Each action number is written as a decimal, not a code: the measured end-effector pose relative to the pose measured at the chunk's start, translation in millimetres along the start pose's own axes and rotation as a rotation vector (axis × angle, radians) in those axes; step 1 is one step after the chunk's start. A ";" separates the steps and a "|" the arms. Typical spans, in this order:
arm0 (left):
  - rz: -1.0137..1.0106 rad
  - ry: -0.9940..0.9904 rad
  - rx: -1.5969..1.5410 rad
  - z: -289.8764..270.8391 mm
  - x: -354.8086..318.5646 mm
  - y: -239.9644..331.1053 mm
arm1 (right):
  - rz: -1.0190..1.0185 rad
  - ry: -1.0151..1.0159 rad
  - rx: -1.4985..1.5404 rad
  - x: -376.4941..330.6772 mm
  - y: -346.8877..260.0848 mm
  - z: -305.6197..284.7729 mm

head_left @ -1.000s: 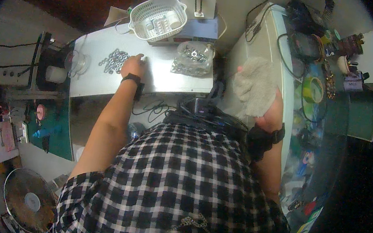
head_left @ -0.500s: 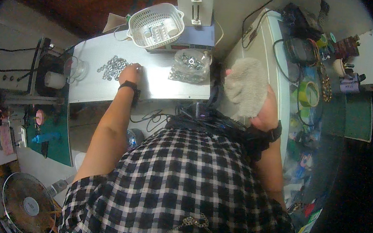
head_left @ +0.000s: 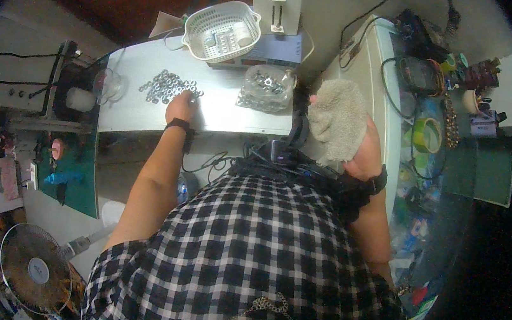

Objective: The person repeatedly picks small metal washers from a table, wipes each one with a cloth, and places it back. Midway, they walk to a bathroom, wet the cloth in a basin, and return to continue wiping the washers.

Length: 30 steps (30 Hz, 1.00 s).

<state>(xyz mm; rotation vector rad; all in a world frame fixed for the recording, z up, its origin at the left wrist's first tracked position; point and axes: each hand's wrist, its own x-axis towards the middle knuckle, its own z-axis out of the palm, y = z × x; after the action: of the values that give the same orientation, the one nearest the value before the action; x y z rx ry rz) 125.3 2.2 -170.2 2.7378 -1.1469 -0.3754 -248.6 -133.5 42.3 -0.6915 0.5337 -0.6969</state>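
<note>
1. My left hand rests on the pale worktop, fingers drawn together at the near edge of the scattered small metal nuts; whether they pinch one I cannot tell.
2. The nuts look hard, light and slippery, best pinched by their flat sides, one at a time.
3. My right hand is closed on a soft grey cloth, raised well apart from the nuts.
4. A clear bag of more hardware lies between my hands.
</note>
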 end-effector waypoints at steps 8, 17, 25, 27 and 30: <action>0.057 0.037 -0.245 5.5 -11.7 -17.4 | 0.051 -0.068 0.102 0.4 8.3 -2.3; 0.382 0.279 -0.700 -100.1 -77.7 60.6 | 0.029 -0.225 -0.015 6.2 28.0 -2.8; 0.811 0.491 -0.636 -194.9 -166.1 149.0 | 0.018 -0.437 -0.220 16.8 25.7 38.1; 0.889 0.502 -0.482 -203.4 -173.5 157.9 | -0.204 -0.538 -0.480 16.9 30.9 48.4; 0.922 0.520 -0.383 -203.5 -181.9 166.2 | -0.204 -0.593 -0.566 16.4 34.5 54.3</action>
<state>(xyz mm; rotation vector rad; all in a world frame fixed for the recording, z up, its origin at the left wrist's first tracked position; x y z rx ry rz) -52.4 25.0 94.4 1.5897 -1.7409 0.2103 -189.2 -104.7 49.4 -1.4400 0.1004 -0.4887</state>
